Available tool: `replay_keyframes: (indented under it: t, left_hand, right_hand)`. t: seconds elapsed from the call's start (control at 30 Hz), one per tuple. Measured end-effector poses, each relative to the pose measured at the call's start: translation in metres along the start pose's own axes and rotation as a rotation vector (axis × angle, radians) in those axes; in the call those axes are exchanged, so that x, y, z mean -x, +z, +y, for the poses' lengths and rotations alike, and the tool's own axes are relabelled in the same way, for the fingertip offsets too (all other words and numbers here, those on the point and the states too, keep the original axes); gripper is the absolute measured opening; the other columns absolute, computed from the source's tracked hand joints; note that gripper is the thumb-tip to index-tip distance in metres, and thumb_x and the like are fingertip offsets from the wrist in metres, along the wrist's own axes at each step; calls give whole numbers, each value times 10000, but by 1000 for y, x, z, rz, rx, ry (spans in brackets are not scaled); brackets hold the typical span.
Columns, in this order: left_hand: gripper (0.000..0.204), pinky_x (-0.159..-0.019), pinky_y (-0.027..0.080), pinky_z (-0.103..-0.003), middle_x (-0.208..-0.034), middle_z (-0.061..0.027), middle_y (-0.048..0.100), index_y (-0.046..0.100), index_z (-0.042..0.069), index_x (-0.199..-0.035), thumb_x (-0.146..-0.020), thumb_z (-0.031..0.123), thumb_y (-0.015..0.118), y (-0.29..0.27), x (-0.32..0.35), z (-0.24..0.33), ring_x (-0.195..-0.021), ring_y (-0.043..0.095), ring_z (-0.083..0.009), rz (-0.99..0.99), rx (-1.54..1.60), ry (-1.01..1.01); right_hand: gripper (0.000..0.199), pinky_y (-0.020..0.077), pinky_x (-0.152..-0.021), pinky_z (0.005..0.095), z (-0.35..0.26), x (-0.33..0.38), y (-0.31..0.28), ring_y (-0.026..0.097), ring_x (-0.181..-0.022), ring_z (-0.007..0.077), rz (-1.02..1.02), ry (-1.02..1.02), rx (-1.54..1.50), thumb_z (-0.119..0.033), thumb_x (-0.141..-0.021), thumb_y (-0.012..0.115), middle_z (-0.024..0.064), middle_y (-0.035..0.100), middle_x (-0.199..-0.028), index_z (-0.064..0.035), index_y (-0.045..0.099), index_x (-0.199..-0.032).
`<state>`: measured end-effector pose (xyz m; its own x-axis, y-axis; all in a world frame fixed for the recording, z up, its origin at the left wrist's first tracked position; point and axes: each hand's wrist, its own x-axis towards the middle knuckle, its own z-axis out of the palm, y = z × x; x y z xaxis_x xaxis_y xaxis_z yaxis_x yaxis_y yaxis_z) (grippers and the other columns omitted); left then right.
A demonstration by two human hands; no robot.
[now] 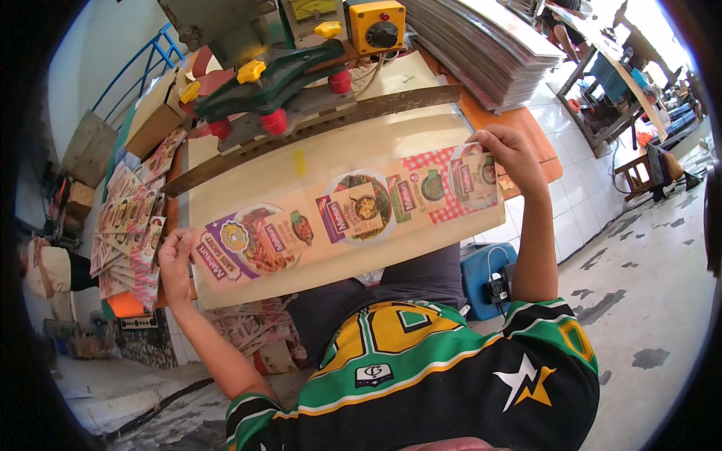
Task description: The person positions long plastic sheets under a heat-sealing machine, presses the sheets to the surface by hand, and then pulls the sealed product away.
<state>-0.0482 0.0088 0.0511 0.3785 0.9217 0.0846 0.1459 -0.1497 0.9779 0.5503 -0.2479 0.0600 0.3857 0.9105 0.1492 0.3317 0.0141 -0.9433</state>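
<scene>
Two hands are well apart, each pinching one end of the printed strip point(351, 214): the left hand point(177, 263) at the left end, the right hand point(513, 155) at the upper right corner. The strip slants across the middle of the frame, over a cream board point(361, 268); whether it touches, I cannot tell. Behind it, a metal bar point(406, 104) under the green clamp point(259, 92) stands in the way. A pile of prints point(129, 222) is near the left hand; a stack of sheets point(481, 56) occupies the upper right. The upper edge cuts off the machine point(218, 19). Some fingertips hide behind the strip. The far left is blurred.
</scene>
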Motion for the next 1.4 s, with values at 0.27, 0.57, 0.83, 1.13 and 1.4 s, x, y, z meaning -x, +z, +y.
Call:
replay_keyframes:
  t: [0.27, 0.57, 0.83, 1.13, 1.4]
  left_hand:
    - [258, -914, 475, -260, -1023, -35, 696, 692, 2, -1041, -1001, 254, 728, -8, 7, -22, -966, 609, -109, 119, 168, 310]
    - [264, -842, 471, -241, -974, 11, 693, 694, 6, -1042, -1031, 270, 687, 7, 25, -55, -925, 605, -89, 117, -245, 37]
    - [275, -692, 433, -208, -844, 16, 655, 660, -7, -1270, -1046, 148, 633, 55, 17, -29, -762, 530, -32, 249, -205, -28]
    - [337, -874, 504, -293, -1080, -155, 764, 682, 38, -1336, -1070, 211, 566, 45, -38, -46, -975, 666, -148, 215, -699, 199]
    - [365, -912, 510, -313, -1116, -169, 766, 738, 28, -1254, -1060, 304, 598, 51, -52, -48, -994, 689, -181, 260, -586, 123]
  right_hand:
    - [332, 499, -826, 271, -12, 18, -6, 634, -874, 97, 96, -161, 16, -293, -1048, 652, 15, 722, -898, 19, 764, -1042]
    - [254, 493, -762, 244, 38, 31, -8, 609, -849, 55, -15, 143, -7, -228, -1031, 675, -17, 694, -891, 15, 735, -1073]
    - [269, 439, -666, 228, 30, 26, 20, 535, -708, 39, 108, 156, 143, -181, -1016, 680, -7, 587, -707, -7, 655, -1219]
    - [327, 528, -858, 493, 39, -32, 54, 696, -1006, 393, 212, 27, 763, -378, -1055, 517, 147, 754, -1086, -265, 715, -1290]
    - [319, 527, -814, 522, 47, -45, 62, 707, -940, 398, 242, 20, 830, -377, -1056, 511, 168, 755, -1009, -340, 712, -1301]
